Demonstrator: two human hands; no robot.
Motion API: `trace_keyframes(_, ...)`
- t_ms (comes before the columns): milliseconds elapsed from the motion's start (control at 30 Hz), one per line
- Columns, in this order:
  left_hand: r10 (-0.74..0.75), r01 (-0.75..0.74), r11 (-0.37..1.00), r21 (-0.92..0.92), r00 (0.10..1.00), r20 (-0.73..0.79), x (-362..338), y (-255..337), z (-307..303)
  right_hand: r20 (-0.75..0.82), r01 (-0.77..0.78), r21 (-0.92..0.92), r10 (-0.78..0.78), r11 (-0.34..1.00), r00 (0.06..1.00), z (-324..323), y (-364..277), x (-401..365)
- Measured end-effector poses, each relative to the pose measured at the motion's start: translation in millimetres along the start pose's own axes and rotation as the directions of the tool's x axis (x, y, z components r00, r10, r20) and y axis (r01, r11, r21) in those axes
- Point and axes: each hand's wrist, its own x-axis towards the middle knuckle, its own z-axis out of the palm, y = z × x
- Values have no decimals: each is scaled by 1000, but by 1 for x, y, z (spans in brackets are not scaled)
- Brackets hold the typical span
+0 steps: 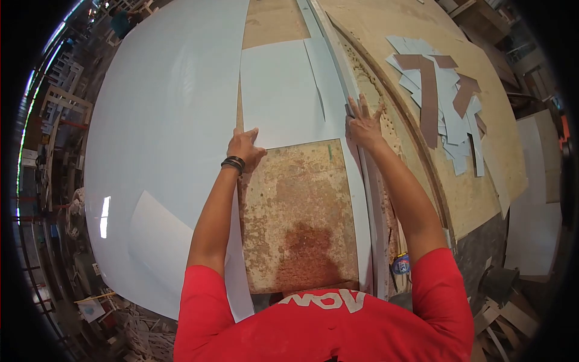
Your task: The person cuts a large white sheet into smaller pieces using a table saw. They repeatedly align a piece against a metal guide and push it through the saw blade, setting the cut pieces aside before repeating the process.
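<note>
My left hand (244, 148) rests at the near left corner of a white rectangular sheet piece (280, 90), its thumb and fingers apart. A larger glossy white sheet (157, 114) spreads out to its left. My right hand (367, 125) lies on a long straight rail (338, 57) with its fingers spread. Against those fingers is a small dark grey object (349, 110), whose kind I cannot make out. Between my arms shows a worn, stained board (295, 205). A narrow white strip (356, 205) runs along the rail.
Several white and brown sheet offcuts (443, 96) are heaped on the wooden board (482, 175) at right. A blue tape measure (401, 263) lies near my right elbow. A curled white flap (160, 226) lies at left. A person (122, 23) is far off at upper left.
</note>
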Motion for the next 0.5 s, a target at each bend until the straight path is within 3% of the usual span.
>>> trace_keyframes(133,1,0,1000,8,1000,-29,19,-2,0,181,-46,-52,54,998,982,-13,0,20)
trace_keyframes(233,22,-24,999,-26,998,-53,28,-5,-1,230,-66,-54,77,996,970,-18,1,33)
trace_keyframes(500,9,-11,999,-43,998,-65,56,-9,-3,241,-85,-30,90,996,966,-14,8,56)
